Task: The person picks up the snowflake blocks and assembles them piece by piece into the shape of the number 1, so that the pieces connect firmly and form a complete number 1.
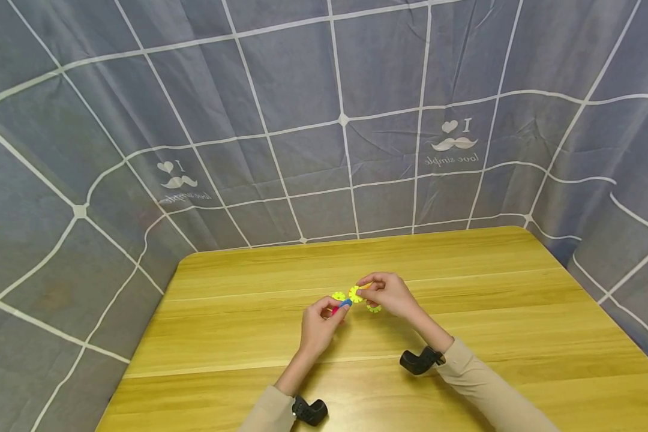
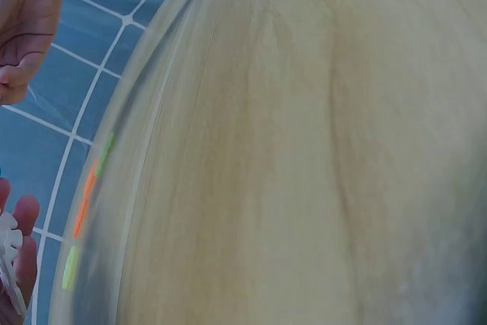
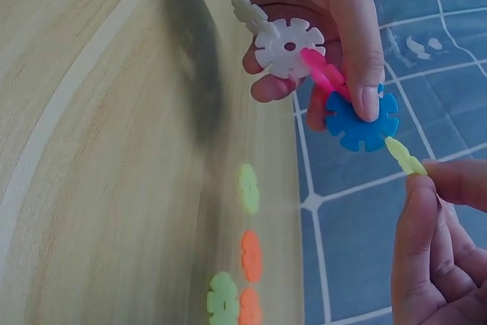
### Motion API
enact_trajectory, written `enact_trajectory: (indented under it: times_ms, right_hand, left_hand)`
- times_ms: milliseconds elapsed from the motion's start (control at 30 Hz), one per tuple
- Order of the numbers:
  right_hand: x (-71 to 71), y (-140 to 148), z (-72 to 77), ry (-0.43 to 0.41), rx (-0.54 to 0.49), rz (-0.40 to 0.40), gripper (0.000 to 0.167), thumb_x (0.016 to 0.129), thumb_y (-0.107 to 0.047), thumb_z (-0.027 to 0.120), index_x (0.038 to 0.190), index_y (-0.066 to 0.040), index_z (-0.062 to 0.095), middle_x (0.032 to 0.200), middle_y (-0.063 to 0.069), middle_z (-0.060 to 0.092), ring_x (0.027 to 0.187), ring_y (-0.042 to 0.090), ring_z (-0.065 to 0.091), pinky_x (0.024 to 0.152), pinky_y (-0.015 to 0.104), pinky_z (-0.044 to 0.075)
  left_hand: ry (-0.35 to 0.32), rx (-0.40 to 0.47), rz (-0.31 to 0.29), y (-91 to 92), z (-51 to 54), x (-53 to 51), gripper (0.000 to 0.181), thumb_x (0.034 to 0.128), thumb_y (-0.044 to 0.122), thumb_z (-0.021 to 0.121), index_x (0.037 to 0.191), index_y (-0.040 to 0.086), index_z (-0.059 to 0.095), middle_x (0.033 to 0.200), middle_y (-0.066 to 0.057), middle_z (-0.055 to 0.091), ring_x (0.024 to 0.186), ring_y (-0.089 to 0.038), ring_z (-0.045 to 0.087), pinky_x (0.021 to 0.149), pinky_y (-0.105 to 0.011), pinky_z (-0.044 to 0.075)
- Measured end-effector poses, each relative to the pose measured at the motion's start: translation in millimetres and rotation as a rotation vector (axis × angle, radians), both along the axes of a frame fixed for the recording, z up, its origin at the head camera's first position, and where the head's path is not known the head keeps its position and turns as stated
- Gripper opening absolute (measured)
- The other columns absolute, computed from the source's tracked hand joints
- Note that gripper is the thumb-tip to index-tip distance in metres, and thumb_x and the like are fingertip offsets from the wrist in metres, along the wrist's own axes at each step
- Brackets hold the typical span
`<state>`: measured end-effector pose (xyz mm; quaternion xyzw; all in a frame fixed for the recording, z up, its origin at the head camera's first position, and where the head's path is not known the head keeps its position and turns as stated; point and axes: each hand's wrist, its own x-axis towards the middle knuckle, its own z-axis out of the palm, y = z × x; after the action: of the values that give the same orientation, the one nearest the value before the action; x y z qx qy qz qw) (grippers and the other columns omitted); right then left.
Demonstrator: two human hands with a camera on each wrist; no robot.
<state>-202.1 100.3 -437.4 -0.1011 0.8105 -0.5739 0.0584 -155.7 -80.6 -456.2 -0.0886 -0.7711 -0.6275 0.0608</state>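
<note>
Notched plastic discs are joined in a chain: a blue disc [image 3: 362, 122], a pink one [image 3: 326, 74] and a white one [image 3: 289, 48], with another pale disc at the white one's far side. My left hand [image 1: 318, 327] grips this chain, its thumb on the blue disc in the right wrist view. Between thumb and fingertips my right hand [image 1: 390, 295] pinches a yellow disc [image 3: 406, 157], whose edge meets the blue disc's rim. Part of the white disc [image 2: 11, 245] shows at the left wrist view's left edge.
On the wooden table [image 1: 221, 336] lie loose discs beyond the hands: a green one [image 3: 249, 188], an orange one [image 3: 251, 256], another orange and a larger green one [image 3: 223, 299]. A grey curtain [image 1: 302, 162] with white lines hangs behind the table.
</note>
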Motion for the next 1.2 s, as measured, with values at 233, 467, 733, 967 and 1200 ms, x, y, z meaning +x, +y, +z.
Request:
enact_trajectory:
  times_ms: [233,467,733,967,1200]
  right_hand:
    - [0.2,1,1.0,-0.007,0.004,0.029,0.022,0.086,-0.009,0.07,0.103,0.005,0.069,0.079,0.028,0.068,0.057,0.011,0.06,0.058,0.029,0.056]
    - [-0.4,1,3.1,-0.014,0.013,0.06,0.022,0.085,-0.012,0.07,0.101,0.004,0.071,0.077,0.022,0.069,0.064,0.025,0.067,0.06,0.03,0.057]
    - [1.7,0,9.7,-0.009,0.018,0.098,0.02,0.085,-0.008,0.068,0.098,0.005,0.07,0.075,0.02,0.068,0.066,0.032,0.066,0.062,0.037,0.057]
    - [3.4,-3,12.4,0.0,0.051,0.101,0.018,0.084,-0.007,0.067,0.096,0.006,0.069,0.076,0.021,0.068,0.066,0.033,0.066,0.062,0.043,0.057]
    - [5.1,-3,15.8,0.022,0.1,0.098,0.015,0.083,-0.007,0.068,0.094,0.003,0.07,0.073,0.02,0.068,0.057,0.018,0.061,0.05,0.028,0.048]
  left_hand:
    - [0.015,-0.006,0.002,-0.3,0.4,0.8,0.011,0.0884,0.008,0.068,0.086,-0.002,0.07,0.078,-0.029,0.067,0.069,-0.049,0.062,0.047,-0.011,0.037]
    - [0.084,-0.013,0.01,0.0,-0.5,2.8,0.011,0.0879,0.008,0.069,0.081,0.0,0.069,0.075,-0.027,0.067,0.063,-0.036,0.064,0.05,-0.012,0.041]
    - [0.225,-0.027,0.036,0.9,-1.9,5.3,0.012,0.086,0.004,0.07,0.075,-0.002,0.068,0.069,-0.022,0.067,0.059,-0.005,0.057,0.055,-0.014,0.048]
    - [0.298,-0.055,0.052,0.6,-3.3,6.1,0.011,0.0843,0.002,0.071,0.075,-0.002,0.068,0.065,-0.016,0.067,0.058,-0.004,0.057,0.054,-0.016,0.05]
    - [0.334,-0.121,0.091,3.4,-0.9,6.0,0.008,0.0802,0.001,0.074,0.074,0.0,0.069,0.068,-0.011,0.069,0.059,-0.001,0.053,0.055,-0.017,0.047]
